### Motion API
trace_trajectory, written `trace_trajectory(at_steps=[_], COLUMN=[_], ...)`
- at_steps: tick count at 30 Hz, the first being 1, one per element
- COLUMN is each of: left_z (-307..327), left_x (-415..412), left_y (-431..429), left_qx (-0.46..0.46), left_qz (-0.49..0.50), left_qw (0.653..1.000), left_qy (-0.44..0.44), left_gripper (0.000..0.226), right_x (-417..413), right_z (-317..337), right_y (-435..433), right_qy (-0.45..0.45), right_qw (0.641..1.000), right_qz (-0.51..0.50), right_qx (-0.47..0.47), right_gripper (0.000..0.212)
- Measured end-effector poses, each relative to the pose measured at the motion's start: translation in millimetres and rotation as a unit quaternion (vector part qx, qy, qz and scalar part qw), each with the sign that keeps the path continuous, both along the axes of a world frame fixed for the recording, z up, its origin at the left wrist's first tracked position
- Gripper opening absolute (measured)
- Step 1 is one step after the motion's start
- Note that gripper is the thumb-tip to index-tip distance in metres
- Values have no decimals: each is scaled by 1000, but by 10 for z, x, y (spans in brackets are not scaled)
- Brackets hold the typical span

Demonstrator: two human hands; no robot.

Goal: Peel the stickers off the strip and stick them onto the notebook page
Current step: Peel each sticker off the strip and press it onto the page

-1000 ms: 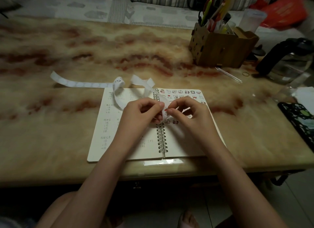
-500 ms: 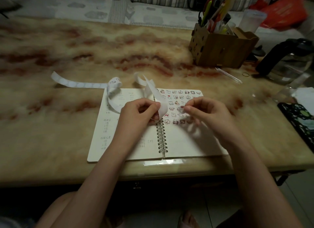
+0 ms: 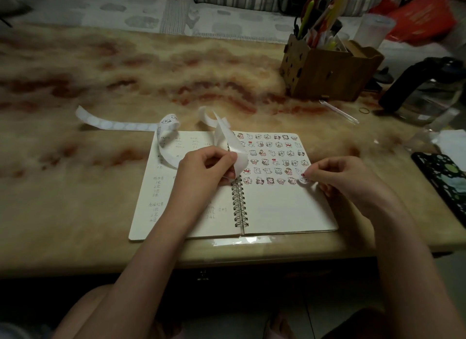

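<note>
I'm gripping the strip [image 3: 234,149] in my left hand [image 3: 204,171] and pinching a sticker [image 3: 303,179] onto the notebook page [image 3: 282,207] with my right hand [image 3: 345,177]; its top half is filling, the lower half waiting.

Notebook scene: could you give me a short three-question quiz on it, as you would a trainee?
1. True or false: the left hand grips the strip.
2. Which page of the notebook carries the sticker rows? A) left B) right
3. Fill in: the right hand pinches a ____ at the bottom row's end.
Key: 1 true; 2 B; 3 sticker.
</note>
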State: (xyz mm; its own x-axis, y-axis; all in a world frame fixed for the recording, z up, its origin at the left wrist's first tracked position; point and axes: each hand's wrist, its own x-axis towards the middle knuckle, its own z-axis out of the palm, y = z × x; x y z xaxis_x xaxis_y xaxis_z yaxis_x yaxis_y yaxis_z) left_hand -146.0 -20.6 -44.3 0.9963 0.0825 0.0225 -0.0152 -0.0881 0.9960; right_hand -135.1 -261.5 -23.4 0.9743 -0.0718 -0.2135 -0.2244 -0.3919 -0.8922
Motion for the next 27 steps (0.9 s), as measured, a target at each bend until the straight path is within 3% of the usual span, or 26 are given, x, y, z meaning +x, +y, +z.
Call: trace_trajectory(at_steps=[13, 27], left_z=[-10, -13], left_x=[5, 11], left_y=[3, 5], left_qx=[-1, 3], left_qz=[-2, -3], left_qw=[1000, 1000], left_qy=[-2, -2], left_gripper=[18, 16], right_x=[9, -21], right_z=[-23, -23], right_y=[45, 84], right_qy=[7, -5], right_qw=[1000, 999], right_qz=[-19, -23], right_qx=[-10, -26], right_gripper=[2, 16])
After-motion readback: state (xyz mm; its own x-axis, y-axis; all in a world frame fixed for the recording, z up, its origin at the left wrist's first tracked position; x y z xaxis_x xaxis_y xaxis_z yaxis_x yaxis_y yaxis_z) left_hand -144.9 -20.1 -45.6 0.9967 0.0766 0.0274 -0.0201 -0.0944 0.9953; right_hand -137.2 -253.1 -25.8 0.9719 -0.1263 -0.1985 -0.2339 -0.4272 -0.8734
